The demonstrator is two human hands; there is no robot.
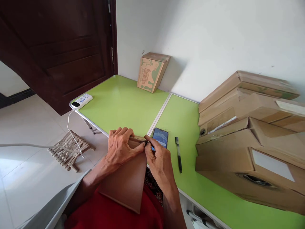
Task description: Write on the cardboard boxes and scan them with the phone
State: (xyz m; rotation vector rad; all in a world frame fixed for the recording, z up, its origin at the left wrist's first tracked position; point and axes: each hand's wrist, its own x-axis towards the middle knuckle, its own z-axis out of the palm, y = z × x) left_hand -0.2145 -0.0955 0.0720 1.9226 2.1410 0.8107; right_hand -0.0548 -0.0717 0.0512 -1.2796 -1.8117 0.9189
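Observation:
A flat brown cardboard piece point(127, 183) leans from my lap up to the front edge of the green table point(124, 105). My left hand point(120, 148) curls over its top edge, fingers closed on it. My right hand point(158, 159) pinches the same top edge from the right, fingertips meeting the left thumb. Just behind my right hand lies a phone point(160, 137) with a lit screen, and a black pen point(178, 154) lies to its right.
A stack of brown cardboard boxes point(250, 136) fills the table's right side. A printed box point(151, 72) leans on the wall at the back. A white power bank point(82, 100) with a cable sits at the table's left corner. A wicker stool point(68, 149) stands on the floor.

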